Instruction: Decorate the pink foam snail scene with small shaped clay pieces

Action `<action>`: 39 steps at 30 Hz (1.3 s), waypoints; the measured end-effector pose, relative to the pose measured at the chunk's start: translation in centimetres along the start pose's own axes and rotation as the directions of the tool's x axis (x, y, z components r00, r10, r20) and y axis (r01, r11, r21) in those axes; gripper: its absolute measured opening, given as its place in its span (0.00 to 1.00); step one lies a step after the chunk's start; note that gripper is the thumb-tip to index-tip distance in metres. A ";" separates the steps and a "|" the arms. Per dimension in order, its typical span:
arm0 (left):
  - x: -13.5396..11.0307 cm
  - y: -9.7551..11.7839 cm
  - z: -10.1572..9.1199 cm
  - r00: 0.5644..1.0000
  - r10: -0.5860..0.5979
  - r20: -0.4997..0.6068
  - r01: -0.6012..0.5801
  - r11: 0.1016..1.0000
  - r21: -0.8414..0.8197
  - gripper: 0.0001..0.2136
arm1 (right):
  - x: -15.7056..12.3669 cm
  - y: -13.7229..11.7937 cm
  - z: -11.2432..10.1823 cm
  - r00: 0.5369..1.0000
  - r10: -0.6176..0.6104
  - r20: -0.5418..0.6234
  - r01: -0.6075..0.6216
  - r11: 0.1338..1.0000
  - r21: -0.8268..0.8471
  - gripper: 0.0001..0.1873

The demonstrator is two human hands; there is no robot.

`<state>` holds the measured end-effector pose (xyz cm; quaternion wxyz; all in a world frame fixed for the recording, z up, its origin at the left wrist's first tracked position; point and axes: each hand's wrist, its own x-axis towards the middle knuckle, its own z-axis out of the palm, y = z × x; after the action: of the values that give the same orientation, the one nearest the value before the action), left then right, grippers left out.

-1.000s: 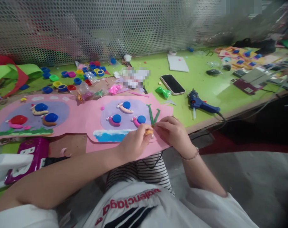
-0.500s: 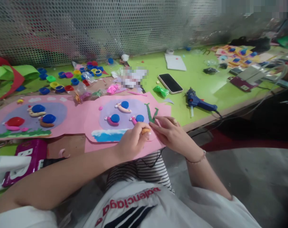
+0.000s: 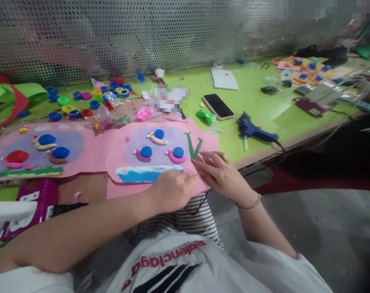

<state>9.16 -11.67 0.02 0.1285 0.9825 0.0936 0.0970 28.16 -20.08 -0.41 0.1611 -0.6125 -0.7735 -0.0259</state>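
A pink foam sheet lies at the table's near edge. It carries a lilac oval with three clay snails topped by blue caps, a blue and white wave strip and two green strips forming a V. My left hand rests curled on the sheet's lower right part, its fingertips tucked under, and what it holds is hidden. My right hand lies beside it with fingers stretched flat on the sheet, just below the green V.
A second pink sheet with snails lies to the left. Loose coloured bottle caps sit behind it. A phone, a green wrapper and a blue glue gun are on the green table to the right. A magenta box is at the near left.
My left hand has slid a little toward the near edge and curled over, so the small tan piece in its fingertips no longer shows. My right hand's fingers have flattened on the sheet.
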 end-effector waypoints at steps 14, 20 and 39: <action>0.2 0.2 -0.4 0.997 0.004 0.080 -0.012 0.995 0.104 0.13 | -0.5 -0.1 0.7 0.998 -0.002 -0.059 0.000 1.000 -0.031 0.20; 0.2 0.2 -0.3 0.996 -0.022 0.088 0.014 0.996 0.090 0.13 | -0.2 -0.2 0.4 1.000 -0.026 -0.005 0.026 0.999 -0.046 0.20; 0.1 0.1 0.1 0.998 -0.032 0.053 0.028 0.997 0.077 0.16 | -0.2 -0.3 0.7 0.997 0.046 -0.069 -0.050 0.997 -0.060 0.21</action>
<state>9.30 -11.76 -0.01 0.0951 0.9874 0.1083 0.0649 27.78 -20.19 -1.11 0.1690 -0.6343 -0.7514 -0.0665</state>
